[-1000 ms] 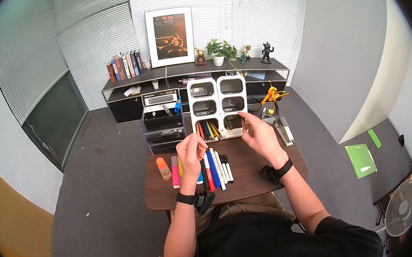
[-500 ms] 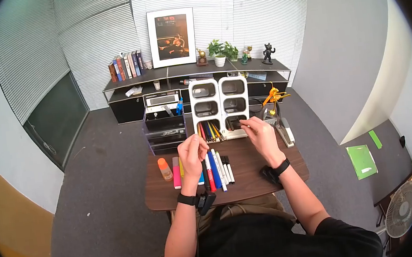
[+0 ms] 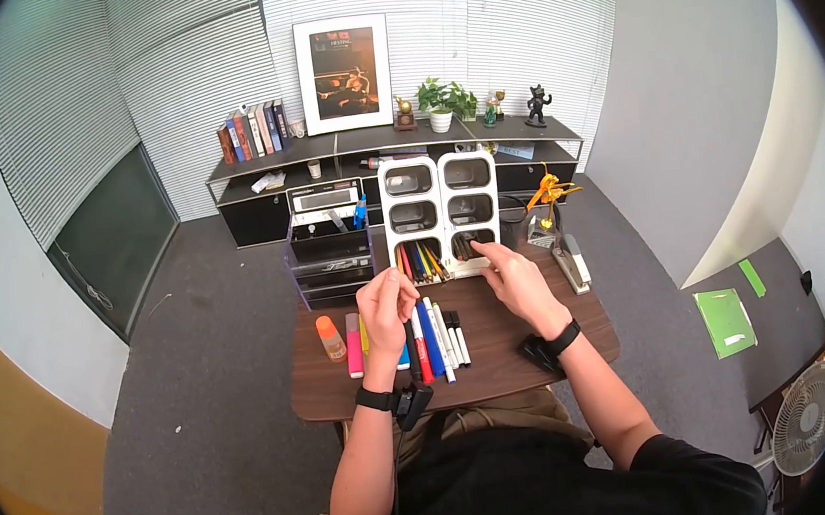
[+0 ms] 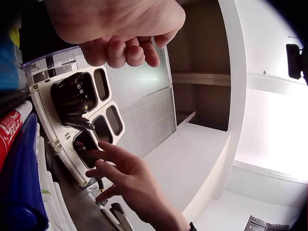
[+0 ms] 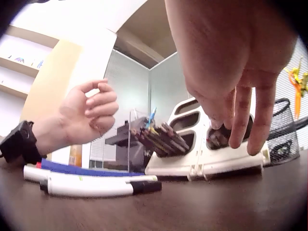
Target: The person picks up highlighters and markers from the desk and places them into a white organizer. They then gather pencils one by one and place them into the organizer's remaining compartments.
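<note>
My right hand (image 3: 521,284) reaches to the lower right compartment of a white organizer (image 3: 442,209). Its fingers are parted and fairly straight, fingertips at the opening, with small dark items (image 5: 217,139) behind them in the right wrist view. Colored pencils (image 3: 421,263) fill the compartment to the left. Loosely curled and holding nothing, my left hand (image 3: 384,309) hovers over a row of markers on the table. Among these are a blue marker (image 3: 430,344), a red-and-white marker (image 3: 421,352), a white marker (image 3: 443,345) and short black-capped ones (image 3: 456,338).
A glue bottle with an orange cap (image 3: 327,335) and a pink highlighter (image 3: 354,349) stand and lie at the table's left. Behind is a clear desk organizer (image 3: 333,266). On the right are a stapler (image 3: 572,266) and a black mesh holder (image 5: 283,132).
My right hand's fingertips, close together at the lower right compartment half a second ago, are now spread apart, with the hand slightly lower. The left hand stays in place.
</note>
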`<state>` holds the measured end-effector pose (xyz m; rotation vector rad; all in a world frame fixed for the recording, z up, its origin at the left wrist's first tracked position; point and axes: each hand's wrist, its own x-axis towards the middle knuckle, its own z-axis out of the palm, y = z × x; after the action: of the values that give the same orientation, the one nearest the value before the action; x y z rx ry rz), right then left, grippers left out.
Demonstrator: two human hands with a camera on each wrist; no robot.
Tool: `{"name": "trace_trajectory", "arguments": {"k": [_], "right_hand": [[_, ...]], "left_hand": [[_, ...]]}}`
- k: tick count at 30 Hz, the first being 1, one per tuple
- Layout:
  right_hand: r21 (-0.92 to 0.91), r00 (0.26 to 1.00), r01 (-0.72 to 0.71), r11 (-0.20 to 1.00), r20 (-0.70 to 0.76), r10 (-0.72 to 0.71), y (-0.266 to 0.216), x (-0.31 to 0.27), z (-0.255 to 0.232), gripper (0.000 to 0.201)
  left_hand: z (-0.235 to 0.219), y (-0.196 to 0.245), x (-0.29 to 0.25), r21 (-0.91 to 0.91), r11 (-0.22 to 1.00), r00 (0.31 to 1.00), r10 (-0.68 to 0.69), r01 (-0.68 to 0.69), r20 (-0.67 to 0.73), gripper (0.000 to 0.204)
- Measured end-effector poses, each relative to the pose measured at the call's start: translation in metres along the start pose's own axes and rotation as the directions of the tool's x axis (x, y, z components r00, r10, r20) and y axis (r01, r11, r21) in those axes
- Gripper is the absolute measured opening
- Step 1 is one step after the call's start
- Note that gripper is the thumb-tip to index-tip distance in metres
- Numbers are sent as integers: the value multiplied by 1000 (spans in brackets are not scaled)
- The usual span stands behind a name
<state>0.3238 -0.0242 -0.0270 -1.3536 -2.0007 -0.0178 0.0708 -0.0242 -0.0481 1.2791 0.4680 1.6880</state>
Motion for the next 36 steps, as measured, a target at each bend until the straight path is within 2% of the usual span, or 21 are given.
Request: {"name": "trace_trajectory", "arguments": {"k": [2, 3, 5, 6, 8, 9, 11, 12, 15, 16, 17, 19, 20, 22, 26, 28, 29, 31, 33, 35, 36], "right_hand": [[93, 1000, 22, 995, 20, -24, -18, 2, -12, 37], [92, 999, 20, 996, 23, -22, -26, 3, -18, 37], [94, 987, 65, 993, 138, -78, -37, 4, -28, 37], [94, 987, 65, 993, 138, -78, -38, 4, -29, 37], [157, 941, 62, 986, 321, -111, -38, 3, -32, 46], [156, 941, 63, 986, 320, -111, -35, 2, -30, 46], [92, 899, 81, 992, 423, -112, -30, -2, -22, 53], [63, 870, 51, 997, 487, -75, -28, -3, -20, 64], [58, 835, 74, 996, 543, -94, -37, -12, -21, 72], [85, 791, 65, 994, 603, -103, -35, -13, -20, 88], [85, 789, 62, 995, 606, -101, -35, -16, -19, 88], [110, 796, 180, 978, 568, -210, -36, -22, -17, 100], [110, 796, 178, 978, 568, -209, -39, -21, -16, 100], [84, 711, 116, 990, 689, -141, -46, -18, -18, 107], [67, 725, 109, 992, 677, -126, -40, -18, -11, 107], [89, 771, 143, 986, 615, -167, -38, -19, -14, 101], [89, 770, 141, 986, 616, -166, -39, -18, -20, 101], [119, 789, 57, 991, 603, -118, -41, -8, -39, 94], [244, 836, -5, 970, 533, -130, -30, 0, -54, 86], [312, 877, -133, 941, 479, -35, -32, 10, -75, 74], [403, 912, -176, 898, 409, -5, -21, 13, -75, 71]], "left_hand": [[0, 1, 0, 11, 1000, 1000, -2, 2, 6, 46], [0, 0, 0, 10, 1000, 1000, -4, 4, 5, 46], [1, 0, 0, 7, 1000, 1000, -7, 7, 0, 46], [1, 0, 0, 7, 1000, 1000, -8, 8, 1, 46], [2, 1, 0, 73, 997, 1000, -12, 12, -1, 49], [2, 1, 1, 73, 997, 1000, -11, 11, 0, 49], [2, 1, 0, 5, 1000, 1000, -11, 11, -3, 46], [2, 0, 0, 5, 1000, 1000, -9, 9, -1, 46], [0, 1, 0, 7, 1000, 1000, -20, 20, 0, 46], [1, 2, 0, 11, 1000, 1000, -13, 13, 3, 46], [2, 2, 0, 14, 1000, 1000, -8, 8, 6, 46], [1, -1, 0, 4, 1000, 1000, -15, 15, 4, 46], [1, -2, 0, -3, 1000, 1000, -16, 16, 4, 46], [2, 1, 0, -6, 1000, 1000, -23, 23, 5, 46], [1, 1, 0, 4, 1000, 1000, -19, 19, 5, 45], [1, 0, 0, -1, 1000, 1000, -13, 13, 5, 46], [2, 0, 0, -5, 1000, 1000, -7, 7, 5, 46], [2, 1, 0, 4, 1000, 1000, -4, 4, 0, 46], [3, 0, 0, 8, 1000, 1000, 0, 0, -12, 47], [1, -2, 1, 4, 1000, 1000, -1, 1, -1, 47], [1, -3, 0, -2, 1000, 1000, 0, 0, -8, 47]]}}
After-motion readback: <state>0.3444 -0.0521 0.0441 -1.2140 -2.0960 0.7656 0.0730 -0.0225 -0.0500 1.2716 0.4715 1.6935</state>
